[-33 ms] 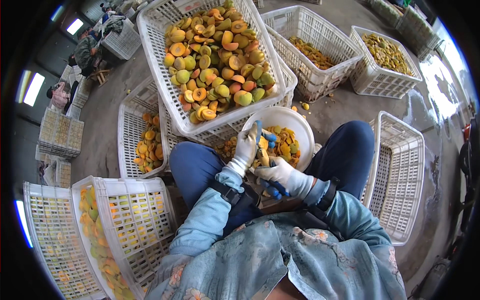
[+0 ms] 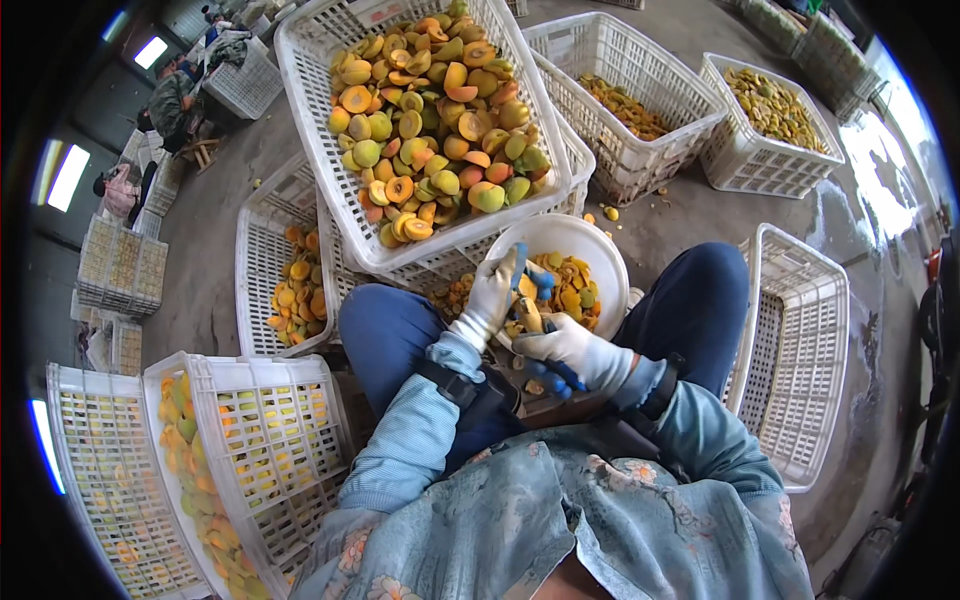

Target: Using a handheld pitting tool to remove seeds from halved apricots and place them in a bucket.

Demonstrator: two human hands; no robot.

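Note:
Both of my hands wear white gloves with blue fingers and meet above the near side of a white bowl (image 2: 611, 257) between my knees. My left hand (image 2: 492, 288) is closed around a piece of yellow-orange fruit (image 2: 527, 287), mostly hidden by the fingers. My right hand (image 2: 563, 350) grips a tool with a light brown, wooden-looking handle (image 2: 530, 318); its working end is hard to make out against the fruit. Inside the bowl lie cut orange-yellow fruit pieces (image 2: 576, 285). Beyond it, a tilted white crate (image 2: 425, 262) is heaped with halved, peach-like or apricot-like fruit (image 2: 430, 130).
At my left stand a crate of fruit halves (image 2: 243, 290) and a tall crate of greenish-orange fruit (image 2: 280, 430). A bare-bottomed crate (image 2: 800, 350) is at my right. Two crates of fruit pieces (image 2: 625, 165) sit farther off. At the far left a person (image 2: 172, 105) is beside stacked crates.
My right hand has shifted very slightly. Both hands keep the same grips, and everything around them looks the same.

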